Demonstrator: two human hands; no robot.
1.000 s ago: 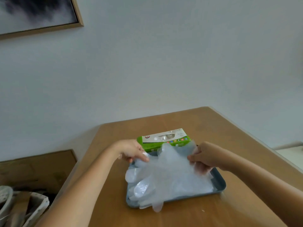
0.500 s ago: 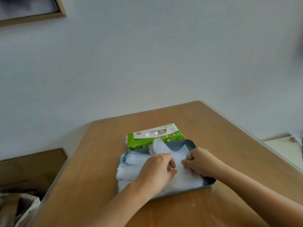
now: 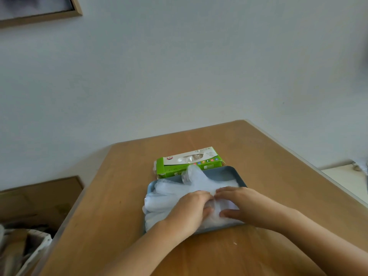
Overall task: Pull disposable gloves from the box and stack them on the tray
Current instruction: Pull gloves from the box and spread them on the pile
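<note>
Pressing clear thin plastic gloves (image 3: 169,196) flat on the blue-grey rectangular tray (image 3: 229,171).
Right hand (image 3: 241,204) lies spread flat mid-tray; left hand (image 3: 189,212) has bent fingers, pinch unclear. Best to smooth outward, keeping film inside the rim.

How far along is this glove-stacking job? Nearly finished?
Done: a pile of clear gloves already lies on the blue tray, spilling over its left edge. In hand: the left hand and right hand rest on the pile's top, seemingly smoothing it down. Left: the green box behind the tray shows more gloves in its opening, so probably more pulling to come.
</note>
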